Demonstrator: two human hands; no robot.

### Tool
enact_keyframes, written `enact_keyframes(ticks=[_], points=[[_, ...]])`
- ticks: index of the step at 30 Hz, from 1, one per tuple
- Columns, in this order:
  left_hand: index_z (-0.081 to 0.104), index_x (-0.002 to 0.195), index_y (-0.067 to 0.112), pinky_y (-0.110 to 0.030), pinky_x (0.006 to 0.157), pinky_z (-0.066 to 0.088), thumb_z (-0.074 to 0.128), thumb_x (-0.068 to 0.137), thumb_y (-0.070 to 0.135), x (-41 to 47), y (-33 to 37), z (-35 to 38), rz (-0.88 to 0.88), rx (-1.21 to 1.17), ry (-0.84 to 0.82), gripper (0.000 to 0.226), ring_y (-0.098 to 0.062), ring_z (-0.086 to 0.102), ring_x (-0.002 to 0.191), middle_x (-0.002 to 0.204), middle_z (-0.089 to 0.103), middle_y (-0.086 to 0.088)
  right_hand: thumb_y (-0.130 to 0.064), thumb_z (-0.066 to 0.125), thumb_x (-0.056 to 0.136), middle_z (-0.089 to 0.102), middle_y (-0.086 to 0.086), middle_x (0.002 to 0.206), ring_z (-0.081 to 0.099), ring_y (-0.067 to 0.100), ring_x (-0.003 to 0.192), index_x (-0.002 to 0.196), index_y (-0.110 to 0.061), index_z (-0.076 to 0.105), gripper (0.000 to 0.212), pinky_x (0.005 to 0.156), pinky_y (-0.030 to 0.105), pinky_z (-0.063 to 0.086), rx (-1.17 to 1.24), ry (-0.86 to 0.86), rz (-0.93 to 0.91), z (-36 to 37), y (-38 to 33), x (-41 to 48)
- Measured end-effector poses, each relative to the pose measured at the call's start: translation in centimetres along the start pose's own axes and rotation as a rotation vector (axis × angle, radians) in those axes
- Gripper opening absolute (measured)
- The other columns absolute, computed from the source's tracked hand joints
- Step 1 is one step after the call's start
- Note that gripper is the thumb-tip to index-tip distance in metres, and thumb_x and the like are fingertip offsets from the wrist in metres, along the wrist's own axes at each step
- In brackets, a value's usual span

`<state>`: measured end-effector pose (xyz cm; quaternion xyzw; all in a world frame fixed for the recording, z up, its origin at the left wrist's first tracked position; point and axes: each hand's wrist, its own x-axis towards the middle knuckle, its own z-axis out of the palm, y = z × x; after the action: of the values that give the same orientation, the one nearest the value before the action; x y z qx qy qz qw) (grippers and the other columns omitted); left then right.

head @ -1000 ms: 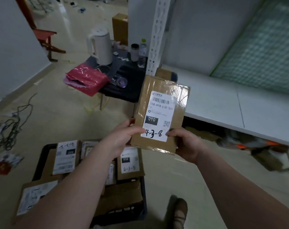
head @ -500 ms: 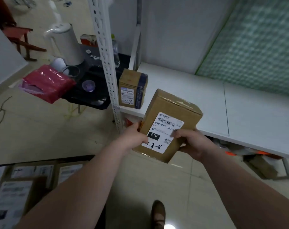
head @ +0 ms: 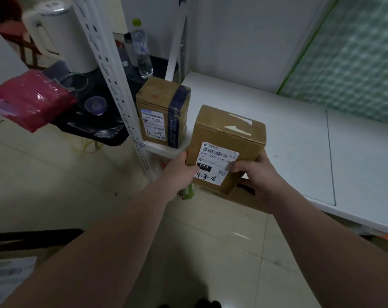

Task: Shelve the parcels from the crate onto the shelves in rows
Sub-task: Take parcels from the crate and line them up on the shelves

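White shelf board lies beyond both hands; left hand and right hand grip brown cardboard parcel marked 4-3-8, beside taped parcel 4-3-9.

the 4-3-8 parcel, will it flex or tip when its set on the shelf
Probably stiff: the 4-3-8 parcel shows crisp edges under the left hand and right hand. Stood upright like the 4-3-9 parcel, it likely sits steady, though a nudge might tip it.
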<state>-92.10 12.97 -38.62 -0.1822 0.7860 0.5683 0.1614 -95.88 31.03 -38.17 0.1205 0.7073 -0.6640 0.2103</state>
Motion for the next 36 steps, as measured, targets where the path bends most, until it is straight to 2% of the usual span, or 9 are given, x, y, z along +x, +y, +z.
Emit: enact_keyframes(ticks=[5, 8, 11, 14, 17, 19, 27, 32, 36], points=[[0.051, 0.133, 0.021, -0.031, 0.087, 0.048, 0.052, 0.092, 0.008, 7.2, -4.2, 0.7, 0.089, 0.167, 0.188, 0.043, -0.018, 0.055, 0.11, 0.125, 0.06, 0.001, 0.012, 0.068, 0.07, 0.064, 0.004, 0.118, 0.062, 0.024, 0.107, 0.12, -0.025, 0.047, 0.066, 0.084, 0.042, 0.055, -0.012, 0.001, -0.121, 0.9, 3.0, 7.4], [0.06, 0.124, 0.014, -0.029, 0.093, 0.046, 0.051, 0.087, 0.003, 10.1, -5.7, -0.1, 0.37, 0.451, 0.563, 0.04, -0.018, 0.053, 0.109, 0.119, 0.059, -0.002, 0.011, 0.069, 0.07, 0.064, 0.002, 0.117, 0.061, 0.023, 0.107, 0.119, -0.026, 0.048, 0.065, 0.089, 0.043, 0.054, -0.021, 0.008, -0.216, 1.1, 4.5, 10.8], [0.054, 0.129, 0.018, -0.034, 0.097, 0.034, 0.051, 0.086, 0.009, 11.9, -5.6, -2.0, 0.613, 0.567, 0.915, 0.044, -0.027, 0.042, 0.12, 0.127, 0.049, -0.009, 0.013, 0.065, 0.071, 0.063, -0.003, 0.11, 0.061, 0.02, 0.103, 0.122, -0.025, 0.049, 0.066, 0.08, 0.035, 0.053, -0.02, 0.017, -0.308, 1.3, 5.8, 13.0], [0.033, 0.144, 0.031, -0.049, 0.113, 0.021, 0.054, 0.09, 0.028, 14.0, -4.8, -3.6, 0.592, 0.773, 0.864, 0.058, -0.032, 0.017, 0.14, 0.151, 0.025, -0.01, 0.01, 0.062, 0.075, 0.063, -0.002, 0.113, 0.061, 0.018, 0.102, 0.131, -0.026, 0.046, 0.068, 0.075, 0.03, 0.05, 0.007, 0.019, -0.381, 1.7, 7.1, 14.4], [0.024, 0.146, 0.038, -0.057, 0.115, 0.014, 0.056, 0.09, 0.035, 15.7, -4.2, -4.2, 0.552, 0.881, 0.76, 0.065, -0.033, 0.003, 0.145, 0.158, 0.012, -0.005, 0.004, 0.059, 0.08, 0.061, 0.001, 0.121, 0.059, 0.018, 0.103, 0.137, -0.029, 0.04, 0.069, 0.074, 0.03, 0.046, -0.007, -0.001, -0.4, 1.8, 8.2, 15.3], [0.031, 0.142, 0.036, -0.059, 0.114, 0.018, 0.057, 0.089, 0.031, 16.0, -3.9, -4.3, 0.579, 0.844, 0.773, 0.06, -0.036, 0.005, 0.144, 0.156, 0.018, -0.006, 0.001, 0.06, 0.081, 0.058, 0.0, 0.123, 0.056, 0.02, 0.107, 0.139, -0.032, 0.037, 0.071, 0.078, 0.033, 0.044, -0.049, -0.01, -0.366, 1.9, 9.0, 15.5], [0.038, 0.134, 0.028, -0.058, 0.113, 0.021, 0.053, 0.09, 0.018, 16.6, -3.8, -4.9, 0.638, 0.848, 0.832, 0.047, -0.04, 0.012, 0.142, 0.148, 0.031, -0.01, 0.001, 0.058, 0.082, 0.061, -0.002, 0.12, 0.057, 0.013, 0.1, 0.132, -0.035, 0.043, 0.063, 0.07, 0.032, 0.044, -0.02, -0.011, -0.297, 2.7, 10.2, 15.9], [0.033, 0.141, 0.029, -0.052, 0.116, 0.015, 0.052, 0.091, 0.015, 16.1, -4.5, -4.4, 0.664, 0.757, 0.834, 0.056, -0.035, 0.009, 0.144, 0.155, 0.019, -0.011, -0.002, 0.059, 0.084, 0.058, -0.004, 0.118, 0.054, 0.009, 0.095, 0.136, -0.034, 0.039, 0.064, 0.064, 0.029, 0.042, -0.04, -0.002, -0.305, 3.3, 10.5, 15.6], [0.046, 0.127, 0.017, -0.035, 0.101, 0.032, 0.052, 0.089, 0.014, 15.1, -6.7, -2.9, 0.729, 0.596, 0.973, 0.038, -0.025, 0.038, 0.122, 0.129, 0.043, -0.009, -0.006, 0.064, 0.084, 0.055, -0.005, 0.121, 0.055, 0.014, 0.1, 0.142, -0.034, 0.034, 0.071, 0.071, 0.029, 0.045, -0.04, 0.015, -0.31, 3.3, 11.0, 15.2]])
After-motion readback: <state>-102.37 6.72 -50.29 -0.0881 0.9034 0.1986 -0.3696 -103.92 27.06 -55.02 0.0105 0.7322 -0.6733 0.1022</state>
